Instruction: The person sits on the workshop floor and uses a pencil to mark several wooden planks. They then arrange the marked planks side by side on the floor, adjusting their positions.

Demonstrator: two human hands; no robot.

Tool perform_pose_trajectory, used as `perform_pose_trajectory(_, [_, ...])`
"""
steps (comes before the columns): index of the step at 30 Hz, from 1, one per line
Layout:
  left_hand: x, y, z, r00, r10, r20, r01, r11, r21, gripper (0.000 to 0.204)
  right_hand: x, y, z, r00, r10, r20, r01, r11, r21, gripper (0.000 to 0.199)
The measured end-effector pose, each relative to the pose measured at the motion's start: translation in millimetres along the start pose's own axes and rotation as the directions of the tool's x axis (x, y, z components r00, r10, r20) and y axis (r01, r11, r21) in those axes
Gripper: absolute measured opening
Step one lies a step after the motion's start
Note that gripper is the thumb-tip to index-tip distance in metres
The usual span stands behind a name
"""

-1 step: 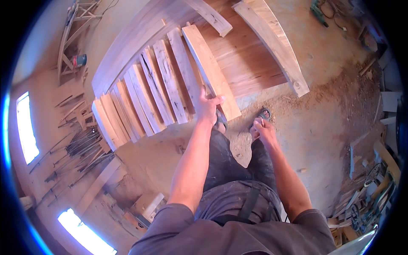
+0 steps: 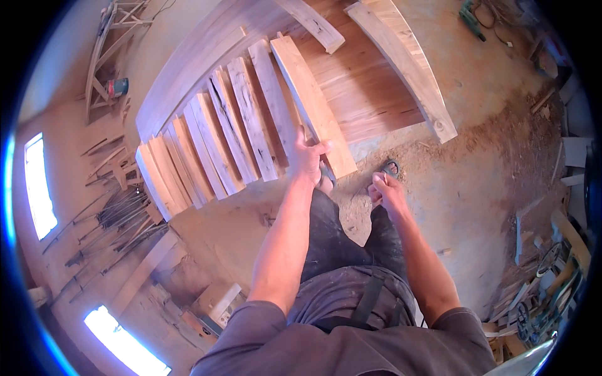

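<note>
My left hand (image 2: 307, 155) grips the near end of a light wooden plank (image 2: 304, 88), the rightmost of a row of planks (image 2: 213, 141) lying side by side and fanning to the left. My right hand (image 2: 385, 191) hangs apart from the plank, over my right foot, with its fingers curled in; I see nothing in it. My dark trouser legs and sandalled feet stand just below the plank's end.
A wide reddish board panel (image 2: 367, 94) lies right of the plank, with a thick curved beam (image 2: 411, 72) across it. Sawdust covers the floor (image 2: 483, 182). Long tools and sticks (image 2: 119, 213) lean at the left, and wood scraps and machine parts (image 2: 552, 263) pile up at the right.
</note>
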State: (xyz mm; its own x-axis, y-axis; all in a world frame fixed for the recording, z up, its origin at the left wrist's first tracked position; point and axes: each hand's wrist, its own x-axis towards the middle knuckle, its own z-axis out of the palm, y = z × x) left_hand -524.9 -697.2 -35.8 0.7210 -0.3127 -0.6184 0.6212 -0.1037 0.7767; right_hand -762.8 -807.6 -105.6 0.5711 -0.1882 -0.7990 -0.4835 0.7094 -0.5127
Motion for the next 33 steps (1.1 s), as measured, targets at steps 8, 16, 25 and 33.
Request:
perform_pose_trajectory(8, [-10,-4,-3,0.997,-0.065,0.051,0.075,0.969,-0.234,0.098,-10,-40,44,0.974,0.127,0.186,-0.172,0.953,0.249,0.049])
perform_pose_trajectory(16, [-6,-9,-10,0.979,-0.096,0.182,0.155,0.924,-0.348,0.079,-20,-56,67,0.933,0.146,0.329,-0.289,0.849,0.443,0.049])
perform_pose_trajectory(25, [-11,-35,-23,0.889,-0.349,0.295,0.457,0.708,-0.538,0.081,-40,-46,97,0.997,0.018,0.076,-0.034,0.975,0.218,0.05])
perform_pose_trajectory(33, [-6,-47,-35,0.81,-0.388,0.44,0.584,0.607,-0.539,0.092,-40,-31,105,0.995,-0.091,-0.039,0.091,0.996,-0.002,0.063])
